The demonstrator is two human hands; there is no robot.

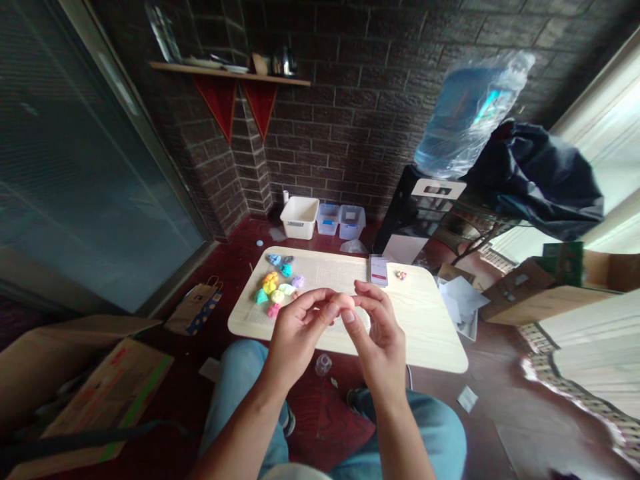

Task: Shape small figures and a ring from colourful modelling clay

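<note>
My left hand (304,325) and my right hand (376,328) meet over the near side of a low, pale table (430,333). Pinched between the fingertips of both is a small, rounded, peach-coloured lump of modelling clay (344,301), partly covered by the fingers. Beyond my left hand, on a translucent mat (330,263), lie several soft clay lumps in blue, orange, yellow (270,287), green (261,296), purple (298,281) and pink (273,311). A small multicoloured piece (401,275) sits apart at the right of the table.
A phone (379,271) lies at the table's far edge. Behind are a white bin (299,219), two clear plastic boxes (352,222) and a water dispenser (413,210). Cardboard boxes stand left (107,393) and right (525,287). A clear cup (323,364) is on the floor.
</note>
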